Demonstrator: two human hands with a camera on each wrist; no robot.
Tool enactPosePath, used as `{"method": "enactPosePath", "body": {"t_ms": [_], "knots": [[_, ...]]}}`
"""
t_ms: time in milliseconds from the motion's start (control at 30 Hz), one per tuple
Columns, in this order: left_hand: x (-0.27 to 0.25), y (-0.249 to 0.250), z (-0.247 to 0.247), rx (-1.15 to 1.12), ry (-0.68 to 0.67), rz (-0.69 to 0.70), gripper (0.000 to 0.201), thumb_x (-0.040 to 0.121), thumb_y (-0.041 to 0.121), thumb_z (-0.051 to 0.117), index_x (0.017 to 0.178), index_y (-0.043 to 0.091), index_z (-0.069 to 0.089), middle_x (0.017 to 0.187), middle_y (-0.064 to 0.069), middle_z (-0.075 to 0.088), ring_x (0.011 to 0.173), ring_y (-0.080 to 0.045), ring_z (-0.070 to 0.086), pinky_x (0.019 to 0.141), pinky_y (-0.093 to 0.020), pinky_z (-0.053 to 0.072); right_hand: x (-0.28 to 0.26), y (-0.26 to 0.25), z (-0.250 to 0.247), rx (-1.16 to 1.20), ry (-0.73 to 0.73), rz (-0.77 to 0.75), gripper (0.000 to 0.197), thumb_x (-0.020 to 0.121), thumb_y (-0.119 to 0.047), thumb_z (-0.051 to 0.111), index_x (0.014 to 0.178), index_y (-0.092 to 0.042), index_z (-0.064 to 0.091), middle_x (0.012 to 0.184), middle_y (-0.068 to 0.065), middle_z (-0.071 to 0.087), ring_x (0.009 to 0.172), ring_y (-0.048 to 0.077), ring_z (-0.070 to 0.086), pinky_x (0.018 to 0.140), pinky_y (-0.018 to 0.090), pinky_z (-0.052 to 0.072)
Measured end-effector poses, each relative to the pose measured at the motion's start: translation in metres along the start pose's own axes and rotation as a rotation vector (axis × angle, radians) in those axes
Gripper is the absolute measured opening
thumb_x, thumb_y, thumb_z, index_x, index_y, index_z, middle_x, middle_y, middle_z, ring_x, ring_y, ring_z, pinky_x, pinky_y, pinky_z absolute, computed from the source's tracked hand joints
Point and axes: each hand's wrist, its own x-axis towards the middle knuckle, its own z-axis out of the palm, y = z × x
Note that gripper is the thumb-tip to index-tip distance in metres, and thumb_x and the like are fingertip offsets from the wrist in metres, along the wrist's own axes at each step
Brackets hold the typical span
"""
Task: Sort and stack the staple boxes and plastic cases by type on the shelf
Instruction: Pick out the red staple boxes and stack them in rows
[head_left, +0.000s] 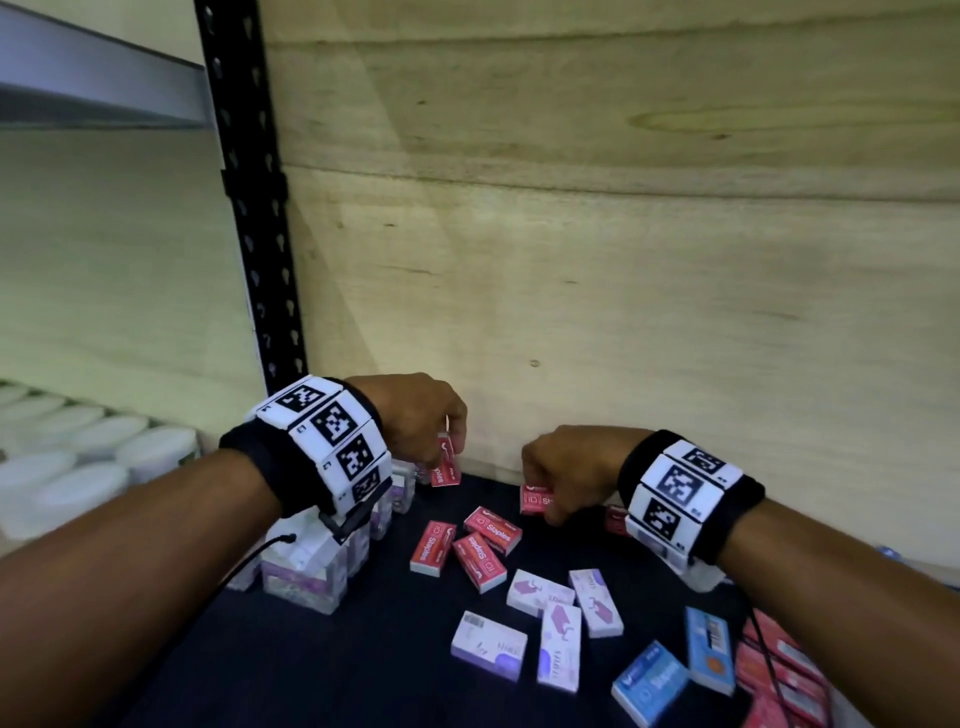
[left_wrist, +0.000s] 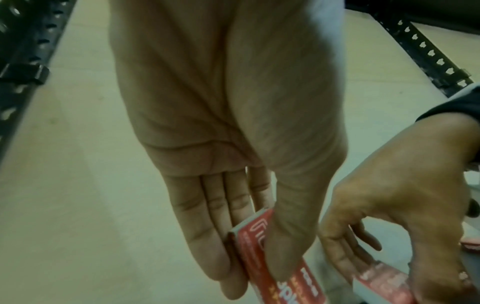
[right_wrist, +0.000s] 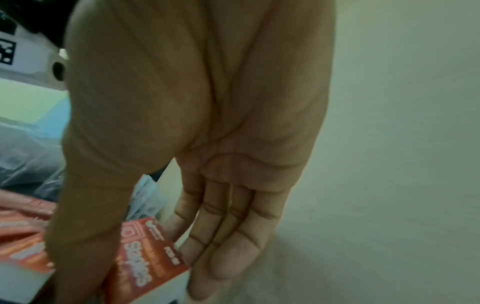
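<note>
Nearest me, blue staple boxes (head_left: 651, 680) and purple staple boxes (head_left: 558, 647) lie loose on the dark shelf (head_left: 322, 670). Farther in, my right hand (head_left: 563, 470) pinches one red staple box (head_left: 535, 500); my left hand (head_left: 421, 415) pinches another red box (head_left: 445, 467), raised beside the plastic cases (head_left: 311, 566).

1. Left hand (left_wrist: 228, 144), palm toward the camera, pinches a red staple box (left_wrist: 272, 257) between thumb and fingers.
2. Right hand (left_wrist: 405, 205), just beside it, holds a second red staple box (left_wrist: 384, 283).
3. Black perforated shelf uprights (left_wrist: 436, 59) flank a pale wooden panel (left_wrist: 78, 164).
</note>
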Motion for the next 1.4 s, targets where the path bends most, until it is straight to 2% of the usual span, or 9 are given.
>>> {"method": "enactPosePath", "body": {"t_ms": [100,233,333,433,533,700,967,1100,1400], "knots": [[0.008,0.007,0.003,-0.03,0.023,-0.008,0.03,0.086,0.023,0.069,0.113,0.026,0.058,0.105,0.008,0.062,0.088,-0.011,0.057,0.071,-0.023,0.042,-0.013,0.015,-0.007,0.038,0.029,0.041,0.04,0.076,-0.036,0.079,0.103,-0.027,0.05,0.103,-0.006,0.059,0.088,0.016,0.055,0.06,0.026,0.038],[0.023,0.026,0.012,0.041,0.017,0.019,0.043,0.095,0.02,0.056,0.136,0.02,0.047,0.132,-0.002,0.054,0.114,-0.019,0.053,0.085,-0.025,0.04,-0.029,0.036,-0.007,0.042,0.106,0.096,0.042,0.076,-0.038,0.079,0.099,-0.027,0.046,0.095,-0.004,0.054,0.077,0.014,0.051,0.058,0.028,0.037],[0.035,0.043,0.022,0.054,0.001,0.076,0.036,0.096,0.023,0.054,0.131,0.019,0.05,0.128,-0.004,0.057,0.113,-0.022,0.055,0.091,-0.031,0.044,-0.034,0.047,-0.001,0.053,0.162,0.113,0.034,0.079,-0.033,0.08,0.092,-0.023,0.05,0.087,-0.002,0.061,0.073,0.019,0.061,0.063,0.031,0.046],[0.046,0.054,0.031,0.037,-0.005,0.09,0.033,0.095,0.025,0.055,0.127,0.019,0.05,0.125,-0.006,0.058,0.111,-0.025,0.056,0.09,-0.032,0.045,-0.038,0.054,0.004,0.077,0.201,0.109,0.018,0.087,-0.025,0.074,0.098,-0.016,0.062,0.082,-0.001,0.063,0.07,0.019,0.063,0.07,0.029,0.051],[0.057,0.06,0.044,0.063,-0.003,0.078,0.028,0.094,0.026,0.055,0.121,0.018,0.05,0.12,-0.008,0.06,0.106,-0.026,0.058,0.087,-0.034,0.047,-0.038,0.056,0.01,0.025,0.201,0.112,0.019,0.093,-0.025,0.063,0.108,-0.012,0.065,0.098,0.006,0.066,0.087,0.025,0.063,0.076,0.033,0.052],[0.064,0.061,0.057,0.141,-0.001,0.064,0.031,0.098,0.025,0.048,0.124,0.01,0.043,0.119,-0.014,0.058,0.104,-0.029,0.059,0.078,-0.032,0.042,-0.034,0.056,0.023,0.014,0.119,0.158,0.023,0.096,-0.016,0.053,0.115,-0.006,0.062,0.11,0.013,0.063,0.091,0.029,0.063,0.069,0.029,0.046],[0.063,0.059,0.051,0.086,-0.054,0.06,0.022,0.096,0.029,0.055,0.115,0.021,0.048,0.104,-0.006,0.059,0.094,-0.025,0.059,0.073,-0.031,0.043,-0.033,0.057,0.032,0.065,0.162,0.159,0.021,0.093,-0.016,0.058,0.11,-0.01,0.068,0.108,0.011,0.067,0.095,0.03,0.065,0.077,0.032,0.051],[0.063,0.063,0.05,0.041,-0.07,0.088,0.024,0.097,0.031,0.054,0.12,0.026,0.047,0.093,0.002,0.051,0.084,-0.019,0.052,0.072,-0.03,0.04,-0.031,0.056,0.033,0.071,0.158,0.164,0.021,0.092,-0.016,0.058,0.11,-0.011,0.068,0.108,0.01,0.067,0.095,0.029,0.065,0.081,0.034,0.054],[0.064,0.06,0.055,0.038,-0.04,0.1,0.024,0.097,0.029,0.053,0.12,0.023,0.047,0.096,-0.004,0.057,0.083,-0.022,0.053,0.072,-0.031,0.042,-0.027,0.056,0.031,0.165,0.177,0.169,0.021,0.091,-0.023,0.065,0.112,-0.02,0.068,0.112,0.004,0.067,0.1,0.024,0.063,0.085,0.032,0.053]]}}
